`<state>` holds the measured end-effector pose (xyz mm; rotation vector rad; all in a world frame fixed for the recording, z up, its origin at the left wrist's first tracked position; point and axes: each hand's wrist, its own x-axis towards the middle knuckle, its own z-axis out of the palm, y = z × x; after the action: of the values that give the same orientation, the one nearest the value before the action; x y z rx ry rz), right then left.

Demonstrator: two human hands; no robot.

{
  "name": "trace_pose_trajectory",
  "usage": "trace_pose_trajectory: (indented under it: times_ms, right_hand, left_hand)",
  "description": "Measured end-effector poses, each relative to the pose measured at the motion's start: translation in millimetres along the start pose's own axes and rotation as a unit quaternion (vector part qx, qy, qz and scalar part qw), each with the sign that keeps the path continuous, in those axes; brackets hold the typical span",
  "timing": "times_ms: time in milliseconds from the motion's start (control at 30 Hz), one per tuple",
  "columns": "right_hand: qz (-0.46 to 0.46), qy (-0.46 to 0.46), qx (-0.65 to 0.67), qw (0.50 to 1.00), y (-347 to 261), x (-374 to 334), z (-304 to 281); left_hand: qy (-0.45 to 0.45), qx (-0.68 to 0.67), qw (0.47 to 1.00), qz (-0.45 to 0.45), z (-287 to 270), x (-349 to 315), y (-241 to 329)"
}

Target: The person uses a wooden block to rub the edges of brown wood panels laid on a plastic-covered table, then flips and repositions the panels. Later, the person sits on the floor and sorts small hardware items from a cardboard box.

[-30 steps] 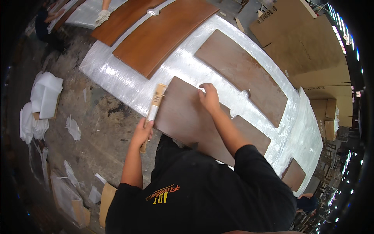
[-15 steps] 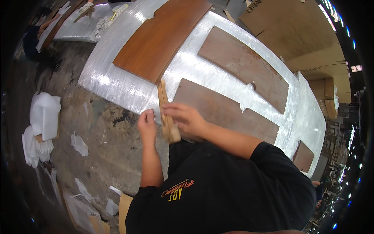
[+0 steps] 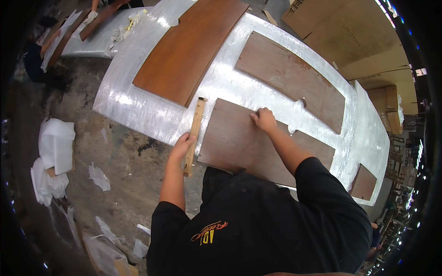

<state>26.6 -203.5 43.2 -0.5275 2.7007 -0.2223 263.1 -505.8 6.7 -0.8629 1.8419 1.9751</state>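
Observation:
My left hand is closed around a narrow pale wooden strip, with small metal pins sticking out of its side. The strip stands alongside the left end of a dull brown wooden panel. At that panel's far edge is my right hand, its fingers bent over the edge and the thumb on the top face. Beyond the strip's far end lies a glossy reddish-brown panel. Another dull brown panel with a notched edge rests farther back. My body partly covers the near edge of the panel under my right hand.
The panels lie on a work surface wrapped in shiny clear film. A small brown piece sits at its right end. Cardboard stands behind. White foam bundles and scraps are on the floor. A co-worker handles boards far left.
My right hand has left the wooden strip and moved right to the panel's far edge. My left hand now holds the strip alone, its pinned side turned toward the panel.

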Motion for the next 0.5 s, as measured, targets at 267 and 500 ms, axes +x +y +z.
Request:
trace_pose_trajectory:
  times_ms: [267, 500]
  right_hand:
    - [0.009, -0.14, 0.074, 0.987, 42.2, 49.2, 13.5]
    - [0.06, -0.094, 0.067, 0.992, 15.2, 14.9, -14.5]
  left_hand:
    - [-0.015, -0.181, 0.982, -0.044, 26.0, -2.1, 2.0]
    - [-0.024, -0.096, 0.995, 0.025, 24.3, 0.4, 20.9]
